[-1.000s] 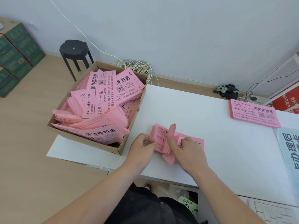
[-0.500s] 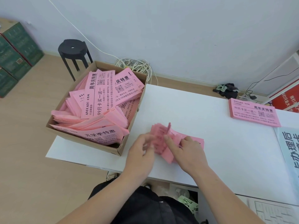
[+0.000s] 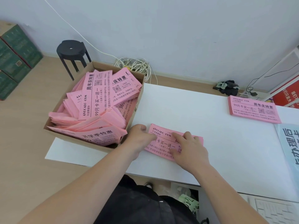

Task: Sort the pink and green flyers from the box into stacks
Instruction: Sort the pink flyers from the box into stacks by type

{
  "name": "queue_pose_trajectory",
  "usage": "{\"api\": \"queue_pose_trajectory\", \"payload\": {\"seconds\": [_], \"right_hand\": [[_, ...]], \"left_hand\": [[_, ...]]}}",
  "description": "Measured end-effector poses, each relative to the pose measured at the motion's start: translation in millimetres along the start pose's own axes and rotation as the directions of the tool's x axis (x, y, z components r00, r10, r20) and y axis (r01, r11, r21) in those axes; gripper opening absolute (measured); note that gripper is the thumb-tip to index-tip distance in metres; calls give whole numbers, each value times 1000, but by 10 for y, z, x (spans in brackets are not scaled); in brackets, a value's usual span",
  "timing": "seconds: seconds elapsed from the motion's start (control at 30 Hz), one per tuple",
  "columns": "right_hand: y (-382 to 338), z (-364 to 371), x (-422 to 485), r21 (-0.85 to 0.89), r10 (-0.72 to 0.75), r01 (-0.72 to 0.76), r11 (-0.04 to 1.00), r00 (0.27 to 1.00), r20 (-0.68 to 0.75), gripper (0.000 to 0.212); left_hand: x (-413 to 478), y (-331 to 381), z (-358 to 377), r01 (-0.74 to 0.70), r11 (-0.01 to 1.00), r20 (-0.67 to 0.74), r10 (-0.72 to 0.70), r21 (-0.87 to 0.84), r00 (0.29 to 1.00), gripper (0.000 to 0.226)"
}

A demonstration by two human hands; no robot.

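A small pile of pink flyers point(image 3: 163, 139) lies flat on the white table point(image 3: 202, 110), just right of the cardboard box point(image 3: 136, 102). My left hand point(image 3: 139, 140) holds the pile's left end, thumb on top and fingers curled at its edge. Flat on the pile's right half rests my right hand point(image 3: 190, 148), fingers straight. The box is full of loose pink flyers point(image 3: 97, 97) lying at all angles. A neat stack of pink flyers point(image 3: 254, 109) sits at the table's far right. No green flyer shows in the box.
A pale blue printed sheet point(image 3: 289, 143) lies at the table's right edge. A black stool point(image 3: 71, 50) and a tangle of white cable point(image 3: 134, 65) stand behind the box. Green cartons point(image 3: 14, 59) are stacked on the floor at left.
The pink flyers that both hands held fanned and partly upright now lie flat as one pile. My right hand has gone from pinching them to lying flat on top.
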State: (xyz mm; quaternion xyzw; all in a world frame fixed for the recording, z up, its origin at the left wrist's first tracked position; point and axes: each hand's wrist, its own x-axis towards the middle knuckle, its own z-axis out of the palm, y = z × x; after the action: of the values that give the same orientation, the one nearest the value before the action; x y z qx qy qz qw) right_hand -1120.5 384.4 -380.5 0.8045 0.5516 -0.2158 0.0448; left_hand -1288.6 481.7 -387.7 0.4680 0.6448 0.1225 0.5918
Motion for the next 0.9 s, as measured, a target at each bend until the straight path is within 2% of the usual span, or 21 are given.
{"api": "queue_pose_trajectory", "payload": {"seconds": [0.1, 0.17, 0.27, 0.33, 0.43, 0.47, 0.53, 0.6, 0.67, 0.73, 0.8, 0.87, 0.9], "right_hand": [[6, -37, 51, -34, 6, -7, 999, 1000, -11, 60], [9, -42, 71, -36, 27, -28, 999, 999, -17, 61], [30, 0, 62, 17, 43, -42, 999, 998, -40, 70], [72, 10, 41, 74, 39, -35, 997, 998, -59, 77], [222, -91, 48, 157, 27, -14, 988, 996, -86, 80], [284, -135, 53, 156, 5, 13, 988, 993, -114, 75], [408, -191, 83, 160, -72, 105, 982, 977, -202, 48], [473, -305, 71, 146, -89, 118, 982, 977, -194, 25], [485, -458, 25, 106, -91, 109, 988, 982, -163, 22], [487, -575, -17, -6, -142, 145, 989, 965, -221, 24], [469, -625, -24, -133, -203, 173, 976, 946, -255, 29], [443, -587, 5, -182, -230, 187, 965, 939, -256, 30], [443, -543, 20, -186, -240, 194, 963, 933, -267, 28]], "left_hand": [[-31, 71, 99, -36, 997, 100, 29, 72, 995, 10], [-70, 27, 199, -112, 982, 134, 91, 154, 987, 11], [-140, -93, 287, -316, 883, 133, 287, 347, 949, 10], [-151, -185, 278, -382, 870, 136, 357, 311, 924, 6], [-154, -206, 199, -414, 900, 155, 393, 138, 906, 12], [-147, -190, 180, -425, 899, 166, 405, 103, 899, 13], [-147, -150, 174, -466, 879, 174, 446, 98, 878, 14], [-158, -122, 198, -510, 852, 166, 489, 116, 856, 14], [-179, -90, 210, -550, 828, 141, 535, 112, 833, 18], [-205, -50, 201, -624, 771, 104, 615, 129, 781, 33], [-226, -14, 186, -728, 647, 105, 727, 228, 679, 44], [-214, -10, 184, -781, 511, 166, 789, 359, 592, 48], [-201, -15, 189, -785, 461, 207, 792, 414, 574, 48]]}}
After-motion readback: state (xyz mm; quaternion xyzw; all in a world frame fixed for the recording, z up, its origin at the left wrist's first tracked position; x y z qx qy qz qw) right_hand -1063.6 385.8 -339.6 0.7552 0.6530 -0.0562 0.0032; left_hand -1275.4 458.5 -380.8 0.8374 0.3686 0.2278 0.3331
